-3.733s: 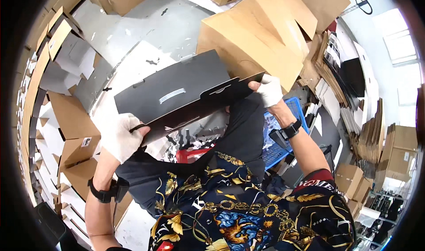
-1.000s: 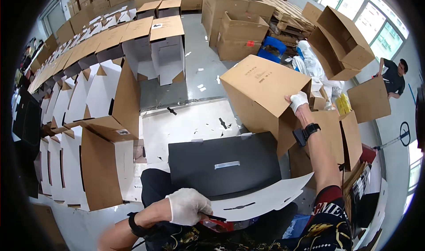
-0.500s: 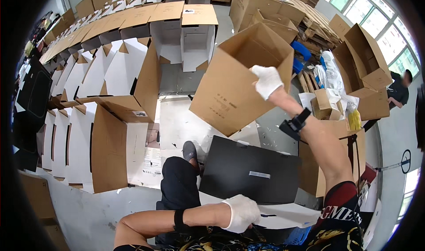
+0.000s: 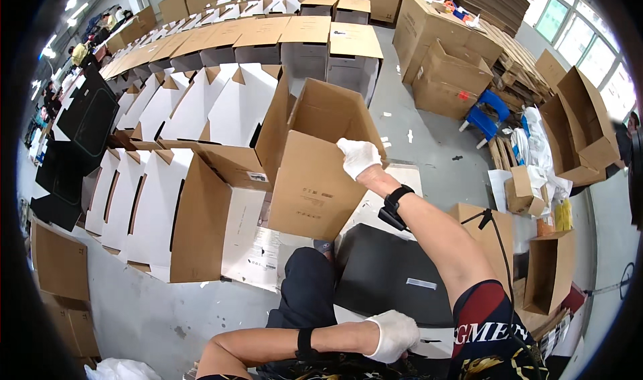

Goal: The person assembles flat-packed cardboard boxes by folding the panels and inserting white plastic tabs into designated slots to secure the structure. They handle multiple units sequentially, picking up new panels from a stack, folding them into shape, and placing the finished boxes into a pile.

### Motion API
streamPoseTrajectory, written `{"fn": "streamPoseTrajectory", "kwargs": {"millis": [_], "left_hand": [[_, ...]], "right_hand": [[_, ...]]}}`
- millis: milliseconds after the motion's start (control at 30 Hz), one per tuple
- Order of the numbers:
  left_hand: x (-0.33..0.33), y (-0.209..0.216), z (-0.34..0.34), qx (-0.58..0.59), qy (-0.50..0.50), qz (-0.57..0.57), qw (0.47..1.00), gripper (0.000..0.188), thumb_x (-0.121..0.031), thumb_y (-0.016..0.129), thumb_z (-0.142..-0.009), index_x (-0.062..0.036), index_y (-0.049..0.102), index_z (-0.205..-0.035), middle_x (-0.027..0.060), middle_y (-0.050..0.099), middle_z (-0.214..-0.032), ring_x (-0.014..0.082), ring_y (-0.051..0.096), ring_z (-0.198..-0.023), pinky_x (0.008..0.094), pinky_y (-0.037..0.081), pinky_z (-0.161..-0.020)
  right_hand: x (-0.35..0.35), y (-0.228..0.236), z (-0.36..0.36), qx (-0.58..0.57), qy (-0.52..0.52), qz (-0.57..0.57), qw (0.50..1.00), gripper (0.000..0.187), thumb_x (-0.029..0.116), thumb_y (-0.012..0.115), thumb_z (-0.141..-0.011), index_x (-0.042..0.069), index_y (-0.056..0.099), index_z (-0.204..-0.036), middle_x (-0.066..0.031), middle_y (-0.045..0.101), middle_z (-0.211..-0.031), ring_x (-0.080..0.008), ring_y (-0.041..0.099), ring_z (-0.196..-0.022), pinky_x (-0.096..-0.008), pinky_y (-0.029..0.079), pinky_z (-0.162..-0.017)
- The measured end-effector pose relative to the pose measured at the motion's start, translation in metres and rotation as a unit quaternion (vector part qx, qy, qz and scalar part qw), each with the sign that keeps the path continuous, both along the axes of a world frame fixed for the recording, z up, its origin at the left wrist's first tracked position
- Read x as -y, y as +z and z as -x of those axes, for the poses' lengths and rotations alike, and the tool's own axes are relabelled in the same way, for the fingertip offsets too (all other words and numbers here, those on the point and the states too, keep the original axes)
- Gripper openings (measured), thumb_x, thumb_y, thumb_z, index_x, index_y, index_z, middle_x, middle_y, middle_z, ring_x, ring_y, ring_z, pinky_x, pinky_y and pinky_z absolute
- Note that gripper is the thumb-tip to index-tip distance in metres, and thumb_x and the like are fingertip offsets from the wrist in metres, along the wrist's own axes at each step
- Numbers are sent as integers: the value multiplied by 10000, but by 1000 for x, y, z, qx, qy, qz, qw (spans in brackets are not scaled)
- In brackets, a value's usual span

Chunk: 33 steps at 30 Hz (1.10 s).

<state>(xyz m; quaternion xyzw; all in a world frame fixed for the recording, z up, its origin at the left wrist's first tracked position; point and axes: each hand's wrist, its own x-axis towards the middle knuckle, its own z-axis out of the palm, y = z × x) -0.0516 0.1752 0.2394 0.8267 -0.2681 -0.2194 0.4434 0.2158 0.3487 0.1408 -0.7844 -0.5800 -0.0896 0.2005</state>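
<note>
The gloved right hand (image 4: 358,156) is held out toward twelve o'clock, its fingers (image 4: 348,151) clenched over the top edge of an open brown cardboard box (image 4: 315,179), which hangs tilted below and to the nine o'clock side of them, above the grey floor (image 4: 429,132). At six o'clock the gloved left hand (image 4: 394,335) has its fingers curled onto the near edge of a flat black box (image 4: 395,279) lying across the lap, with rows of open cartons (image 4: 154,179) at nine to eleven o'clock.
</note>
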Motion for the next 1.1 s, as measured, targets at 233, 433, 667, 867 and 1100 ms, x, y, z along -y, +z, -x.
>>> {"fn": "streamPoseTrajectory", "kwargs": {"millis": [233, 433, 667, 867, 1100], "left_hand": [[-7, 6, 2, 25, -24, 15, 999, 91, -126, 722, -758, -53, 746, -807, 210, 698, -811, 415, 690, -810, 471, 560, -700], [-7, -3, 6, 21, -43, 19, 999, 85, -164, 702, -802, -82, 714, -824, 157, 698, -809, 376, 693, -820, 466, 547, -698], [-2, 13, 1, 43, -86, -37, 995, 74, -166, 679, -815, -124, 720, -859, 120, 692, -833, 343, 690, -815, 448, 544, -680], [3, 25, -1, 55, -66, -62, 994, 171, -238, 686, -865, -194, 754, -1016, 78, 711, -869, 333, 685, -795, 445, 547, -665], [15, 18, -4, 172, 22, -61, 983, 61, -166, 676, -819, -110, 702, -818, 134, 677, -723, 343, 694, -702, 447, 549, -623]], "right_hand": [[-26, 36, 2, 40, 15, 21, 999, 132, 53, 586, -793, 111, 630, -903, -138, 692, -779, -359, 692, -746, -469, 536, -650], [-41, 76, 8, 81, 27, -13, 996, 131, 150, 596, -846, 114, 664, -952, -115, 733, -897, -311, 733, -845, -444, 569, -710], [-19, 88, 32, 131, 84, -121, 980, 58, 161, 630, -779, 104, 642, -780, -109, 668, -703, -301, 703, -653, -427, 536, -530], [6, 47, 24, 12, 82, 179, 980, 182, 167, 650, -858, 15, 735, -911, -200, 739, -862, -356, 739, -843, -457, 585, -711], [251, 189, -28, -66, -55, 188, 978, 276, 287, 714, -859, 130, 739, -1085, -163, 731, -994, -335, 706, -931, -420, 543, -812]]}}
